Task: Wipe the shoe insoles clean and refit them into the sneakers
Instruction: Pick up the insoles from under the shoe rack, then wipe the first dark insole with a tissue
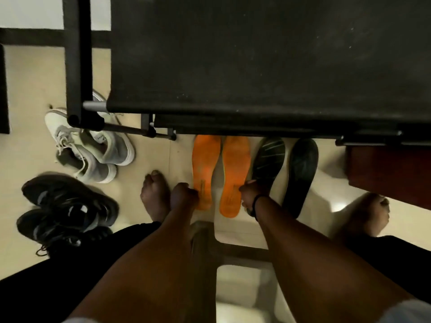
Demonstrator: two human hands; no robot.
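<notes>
left hand (184,194) clenched on the left orange insole (205,166), right hand (250,194) gripping its twin (234,173)

Left orange insole (205,171): a dark printed mark is seen near the heel end, beside the left hand (184,194); it cannot be read.
Right orange insole (234,176): a similar dark print is carried at the heel end, next to the right hand (250,194); its characters are too small and blurred to be made out.
White sneaker (109,145): a small dark marking is shown on the insock inside the opening; no letters can be resolved.
Black sneakers (67,206): no lettering or brand can be read.
Striped dark insole (268,159): only pale lines are shown, no text.
</notes>
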